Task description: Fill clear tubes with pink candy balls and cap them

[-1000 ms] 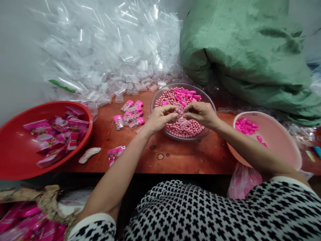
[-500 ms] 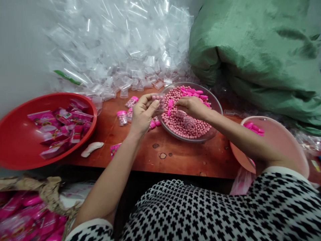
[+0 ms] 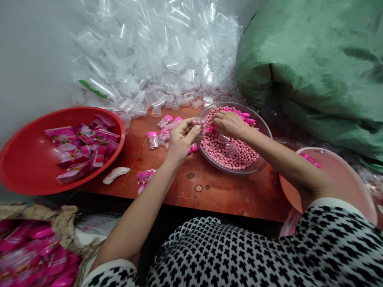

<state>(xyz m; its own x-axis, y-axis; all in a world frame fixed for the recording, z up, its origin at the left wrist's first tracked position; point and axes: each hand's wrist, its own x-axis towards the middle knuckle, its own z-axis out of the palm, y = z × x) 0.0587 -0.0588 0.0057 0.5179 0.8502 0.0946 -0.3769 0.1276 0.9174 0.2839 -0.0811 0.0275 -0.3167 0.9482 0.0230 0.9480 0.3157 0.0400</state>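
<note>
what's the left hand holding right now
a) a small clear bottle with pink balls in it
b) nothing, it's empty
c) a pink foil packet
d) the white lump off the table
a: the left hand grips a small clear plastic bottle of pink balls between its fingers.

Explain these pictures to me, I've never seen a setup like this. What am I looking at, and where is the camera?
There's no machine here. These are a person's own two hands, seen from a single camera worn on their head, looking forward and down. The left hand pinches a small clear bottle filled with pink balls. The right hand rests among more of those balls in a glass bowl. The bowl stands on a reddish wooden table, near capped bottles and a red basin holding pink packets. Behind lies a heap of clear plastic pieces.
</note>
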